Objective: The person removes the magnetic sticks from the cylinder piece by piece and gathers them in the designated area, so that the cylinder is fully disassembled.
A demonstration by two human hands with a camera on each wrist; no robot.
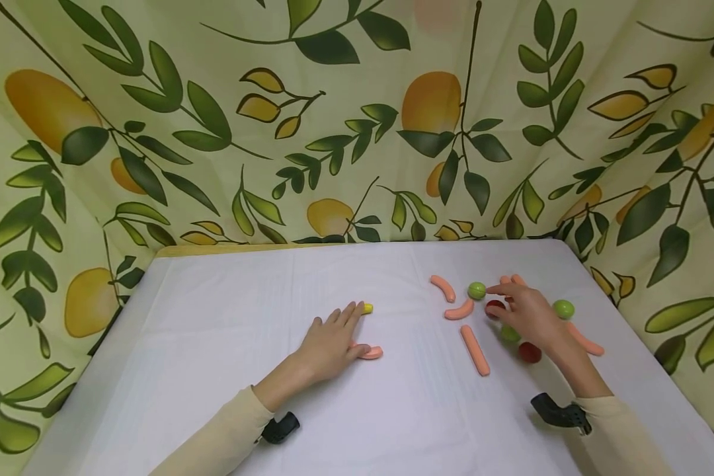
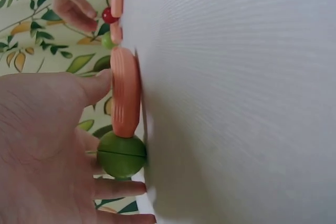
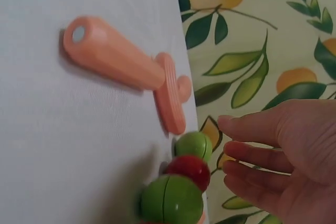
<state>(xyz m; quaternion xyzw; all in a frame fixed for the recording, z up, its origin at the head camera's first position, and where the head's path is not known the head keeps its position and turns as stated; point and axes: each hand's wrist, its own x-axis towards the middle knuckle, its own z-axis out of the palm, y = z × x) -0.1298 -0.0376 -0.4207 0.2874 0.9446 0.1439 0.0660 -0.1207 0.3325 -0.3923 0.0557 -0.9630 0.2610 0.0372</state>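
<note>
My left hand (image 1: 327,347) is spread low over the cloth, fingers straight. Its thumb lies at a curved pink sausage-like piece (image 1: 370,352), and a small yellow piece (image 1: 367,309) shows beside the fingertips. In the left wrist view a green ball (image 2: 122,154) with a seam sits at the end of the pink piece (image 2: 126,93); the head view hides this ball under the hand. My right hand (image 1: 526,314) hovers with loosely bent fingers over the balls, holding nothing. Nearest to it are a green ball (image 1: 476,290) and a dark red ball (image 1: 495,309).
Around the right hand lie a straight pink stick (image 1: 475,350), curved pink pieces (image 1: 443,288), another red ball (image 1: 530,352) and a green ball (image 1: 563,309). A white cloth (image 1: 214,317) covers the table. Behind it hangs a leaf-and-fruit patterned curtain (image 1: 357,79).
</note>
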